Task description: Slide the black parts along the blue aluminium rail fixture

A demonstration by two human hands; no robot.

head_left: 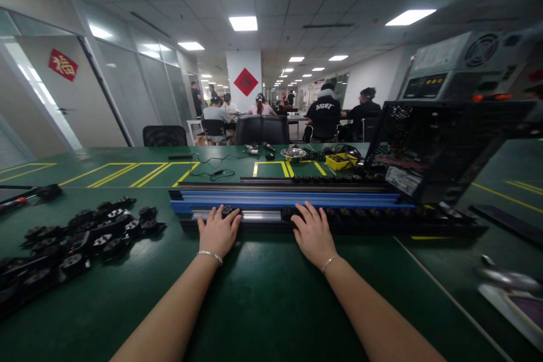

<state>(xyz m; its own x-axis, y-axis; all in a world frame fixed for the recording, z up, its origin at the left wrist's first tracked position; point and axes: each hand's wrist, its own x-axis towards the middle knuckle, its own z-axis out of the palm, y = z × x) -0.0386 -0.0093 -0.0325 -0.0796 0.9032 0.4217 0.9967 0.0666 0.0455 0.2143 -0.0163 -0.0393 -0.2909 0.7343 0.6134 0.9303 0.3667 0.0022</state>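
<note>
A long black rail with a bright metal channel lies across the green table in front of me. My left hand rests with fingers spread on its left part, beside a small black round part seated in the channel. Further right, my right hand lies with fingers apart on the rail, its fingertips at another black part. Several similar black parts sit in a row to the right of that hand. Directly behind runs a blue rail. The undersides of my fingers are hidden.
Many loose black parts are heaped on the left. An open computer case stands at the right, a power supply above it. Behind the rails are a metal bowl, a yellow tray and cables. People sit further back.
</note>
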